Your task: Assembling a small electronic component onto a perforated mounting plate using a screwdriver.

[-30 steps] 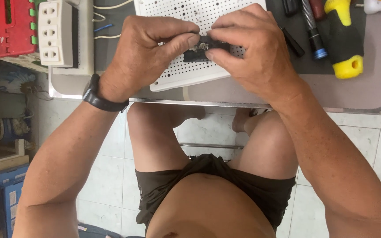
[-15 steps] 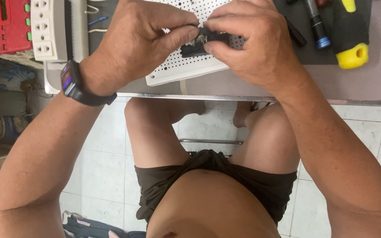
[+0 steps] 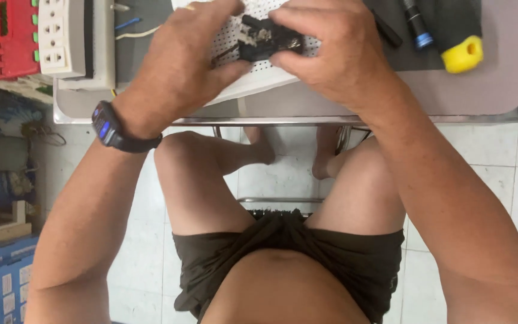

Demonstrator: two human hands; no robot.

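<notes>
A small black part with bits of metal sits between both hands, just above a white perforated board on the table. My left hand, with a dark watch on the wrist, grips the part's left end with thumb and fingers. My right hand pinches its right end from above. The fingers hide most of the part.
A white socket strip and a red box lie at the table's left. A yellow-and-black tool and a blue-tipped pen-like tool lie at the right. The grey table edge runs above my knees.
The view has tilted down, so the table sits higher in the frame. Both hands still hold the black part, and the left fingers have shifted around it.
</notes>
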